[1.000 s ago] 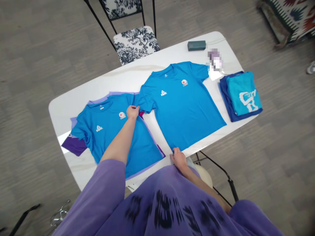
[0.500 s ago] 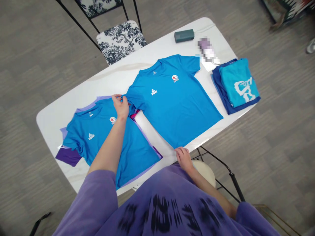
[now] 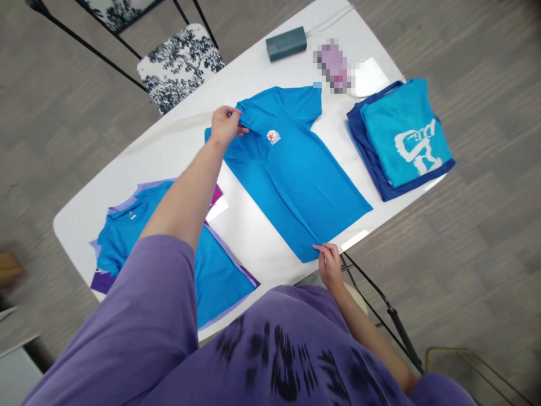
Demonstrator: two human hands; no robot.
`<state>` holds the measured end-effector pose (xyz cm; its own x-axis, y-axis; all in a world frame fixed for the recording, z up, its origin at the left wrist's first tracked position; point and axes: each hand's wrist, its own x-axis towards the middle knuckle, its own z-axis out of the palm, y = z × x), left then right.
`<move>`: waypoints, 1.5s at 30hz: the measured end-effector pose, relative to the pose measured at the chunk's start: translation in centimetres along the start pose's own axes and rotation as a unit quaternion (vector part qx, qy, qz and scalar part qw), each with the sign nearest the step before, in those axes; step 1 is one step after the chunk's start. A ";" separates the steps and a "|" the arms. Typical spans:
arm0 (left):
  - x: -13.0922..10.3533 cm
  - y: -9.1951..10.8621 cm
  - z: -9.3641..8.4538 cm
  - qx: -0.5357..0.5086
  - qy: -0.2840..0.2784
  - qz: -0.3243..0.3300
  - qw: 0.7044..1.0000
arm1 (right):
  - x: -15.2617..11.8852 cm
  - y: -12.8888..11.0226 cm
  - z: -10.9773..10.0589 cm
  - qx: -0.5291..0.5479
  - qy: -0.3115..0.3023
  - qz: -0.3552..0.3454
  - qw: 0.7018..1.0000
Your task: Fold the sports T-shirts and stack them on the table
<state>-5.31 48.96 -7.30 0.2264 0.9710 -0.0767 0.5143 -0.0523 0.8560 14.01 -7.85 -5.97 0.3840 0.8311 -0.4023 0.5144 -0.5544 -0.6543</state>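
Note:
A blue T-shirt (image 3: 313, 175) lies on the white table (image 3: 249, 239), its left side gathered inward along a lengthwise crease from collar to hem. At its collar and shoulder, my left hand (image 3: 227, 125) is closed on the fabric. My right hand (image 3: 329, 265) pinches the hem at the table's near edge. The round chest badge shows, while the other chest logo is hidden. Under my left forearm, a second blue T-shirt (image 3: 224, 287) lies spread over lilac and purple garments, partly covered by my arm.
Folded clothes (image 3: 406, 135) are stacked at the table's right end. Toward the back lie a dark green box-shaped device (image 3: 286, 44) with a cable and a blurred-out pinkish object (image 3: 333, 65). A chair with a tree-patterned seat (image 3: 180, 65) stands beyond the far edge.
My left hand has moved up and right from the sleeve to the collar area. The shirt's left side has been drawn inward, covering its logo. My right hand has shifted slightly right along the hem.

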 end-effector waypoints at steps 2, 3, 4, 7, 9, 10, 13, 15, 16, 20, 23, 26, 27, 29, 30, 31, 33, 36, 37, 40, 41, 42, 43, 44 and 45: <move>1.5 0.7 3.1 -0.023 -0.062 -0.036 0.997 | 1.7 0.8 -0.8 -0.004 0.010 0.019 1.000; 2.1 0.8 4.5 -0.037 -0.091 -0.060 0.993 | 2.4 1.2 -1.1 -0.005 0.013 0.025 1.000; 2.7 0.7 5.8 -0.045 -0.103 -0.071 0.991 | 3.0 1.6 -1.4 -0.008 0.014 0.030 0.999; 3.4 -0.8 8.3 -0.033 -0.064 -0.061 0.996 | 4.1 2.6 -1.8 -0.042 0.030 0.050 0.997; 2.3 -2.2 8.3 0.001 -0.002 -0.014 1.000 | 4.1 3.1 -1.9 -0.073 0.049 0.058 0.994; 1.1 -3.0 7.8 0.023 0.025 0.018 0.999 | 4.0 3.2 -1.9 -0.084 0.053 0.058 0.993; -5.6 -5.2 5.4 0.096 0.095 0.080 0.988 | 4.1 2.8 -1.6 -0.088 0.028 0.040 0.995; -11.8 -6.5 3.9 0.140 0.139 0.055 0.979 | 5.2 1.6 -1.2 -0.074 -0.001 0.015 0.997; -14.9 -7.1 3.4 0.165 0.141 0.036 0.976 | 6.1 0.7 -1.0 -0.066 -0.015 -0.002 0.998; -23.8 -8.9 3.4 0.252 0.088 -0.024 0.963 | 13.5 -6.1 0.5 -0.051 -0.054 -0.111 0.991; -25.4 -9.4 3.7 0.290 0.057 -0.031 0.955 | 22.0 -14.5 3.0 -0.061 -0.072 -0.230 0.969; -24.7 -9.9 3.2 0.302 0.052 -0.029 0.951 | 31.1 -24.4 7.5 -0.095 -0.096 -0.330 0.934; -24.4 -10.0 3.0 0.303 0.052 -0.029 0.951 | 33.9 -27.6 9.4 -0.110 -0.105 -0.351 0.924; -24.1 -10.4 2.6 0.307 0.053 -0.030 0.950 | 38.6 -33.3 13.4 -0.145 -0.124 -0.378 0.906; -24.0 -10.6 2.5 0.309 0.054 -0.031 0.949 | 40.5 -35.7 15.4 -0.164 -0.132 -0.387 0.898; -24.0 -10.8 2.4 0.312 0.055 -0.030 0.948 | 42.1 -37.7 17.2 -0.185 -0.140 -0.394 0.889; -23.9 -11.1 2.2 0.314 0.058 -0.031 0.947 | 44.7 -40.6 20.2 -0.226 -0.154 -0.401 0.874; -23.8 -11.4 1.9 0.304 0.060 -0.035 0.950 | 47.4 -43.1 22.9 -0.298 -0.186 -0.399 0.847; -23.7 -11.5 1.8 0.299 0.059 -0.037 0.952 | 48.1 -43.6 23.4 -0.321 -0.201 -0.400 0.835; -23.5 -11.7 1.5 0.285 0.059 -0.041 0.956 | 49.8 -44.7 24.0 -0.357 -0.251 -0.403 0.804; -23.5 -11.7 1.4 0.282 0.059 -0.043 0.957 | 50.4 -45.0 24.1 -0.356 -0.269 -0.400 0.801; -23.5 -11.8 1.3 0.281 0.059 -0.044 0.957 | 50.9 -45.3 24.0 -0.351 -0.283 -0.395 0.800; -23.5 -11.9 1.3 0.280 0.060 -0.045 0.957 | 51.5 -45.5 24.0 -0.345 -0.294 -0.389 0.802; -23.5 -12.0 1.3 0.281 0.060 -0.045 0.957 | 52.0 -45.8 23.9 -0.339 -0.301 -0.385 0.804; -23.5 -12.1 1.2 0.283 0.061 -0.044 0.956 | 52.5 -46.0 23.8 -0.337 -0.305 -0.382 0.805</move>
<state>-15.82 26.50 -16.51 0.0811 0.9956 -0.0462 0.9000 -0.0533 0.4327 -7.70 62.34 -12.24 -0.5831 0.6943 -0.4218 0.8002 0.4014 -0.4456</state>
